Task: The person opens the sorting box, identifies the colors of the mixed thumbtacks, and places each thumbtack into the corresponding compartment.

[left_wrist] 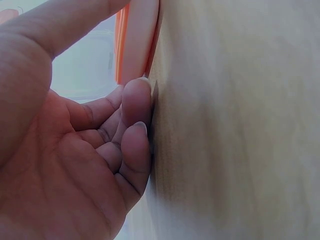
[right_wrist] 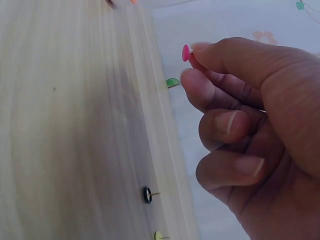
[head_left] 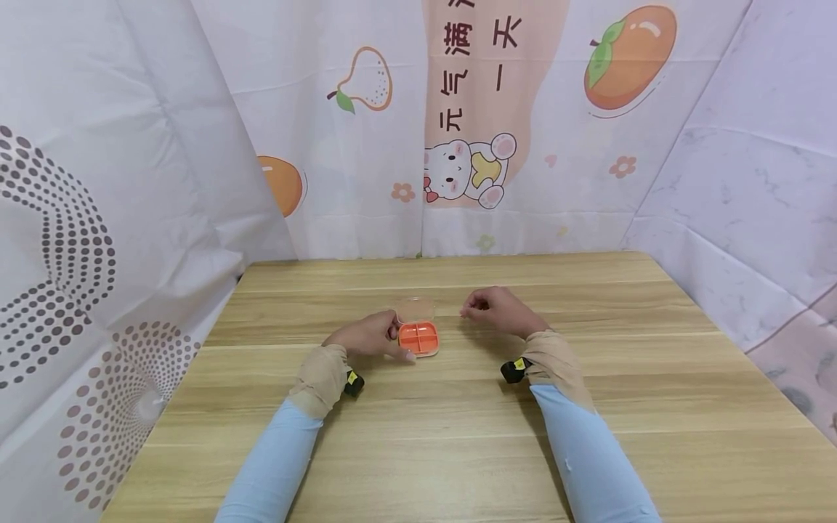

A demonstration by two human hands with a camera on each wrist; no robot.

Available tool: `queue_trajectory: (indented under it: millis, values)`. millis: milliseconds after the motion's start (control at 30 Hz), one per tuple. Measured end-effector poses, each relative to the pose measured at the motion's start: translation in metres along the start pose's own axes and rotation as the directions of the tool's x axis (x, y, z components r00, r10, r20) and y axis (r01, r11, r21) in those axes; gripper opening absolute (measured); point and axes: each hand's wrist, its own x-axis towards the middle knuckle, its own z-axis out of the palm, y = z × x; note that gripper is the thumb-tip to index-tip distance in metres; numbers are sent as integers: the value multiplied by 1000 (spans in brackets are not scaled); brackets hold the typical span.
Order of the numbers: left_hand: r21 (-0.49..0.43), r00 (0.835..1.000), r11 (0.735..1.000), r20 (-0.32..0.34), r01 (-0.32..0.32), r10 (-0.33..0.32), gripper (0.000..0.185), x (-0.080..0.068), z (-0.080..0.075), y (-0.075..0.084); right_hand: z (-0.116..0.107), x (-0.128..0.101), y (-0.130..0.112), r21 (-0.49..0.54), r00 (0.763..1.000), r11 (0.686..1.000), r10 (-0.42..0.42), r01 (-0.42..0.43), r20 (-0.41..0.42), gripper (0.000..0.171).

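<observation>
A small orange pill box [head_left: 418,338] with four-way dividers stands with its clear lid [head_left: 415,310] swung back, left of the table's middle. My left hand [head_left: 373,335] holds it from the left, thumb along the front edge and fingers by the back left side. In the left wrist view the orange box wall [left_wrist: 137,42] shows past the fingertips. My right hand [head_left: 502,309], raised to the right of the box, pinches a pink thumbtack [right_wrist: 186,53] by its pin between thumb and index finger. The other right fingers are curled loosely.
A black thumbtack [right_wrist: 147,194] and a yellow thumbtack [right_wrist: 158,235] lie on the wooden table [head_left: 418,443] in the right wrist view. Behind the table hangs a printed curtain [head_left: 366,218]; pale cloths hang at both sides.
</observation>
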Motion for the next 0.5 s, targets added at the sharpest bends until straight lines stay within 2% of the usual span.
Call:
queue_trajectory:
  millis: [500]
  values:
    - [11,1000,1000,-4,8,-8,55,0,0,1,8,6,-9,-2,999,999,-35,35,31,8]
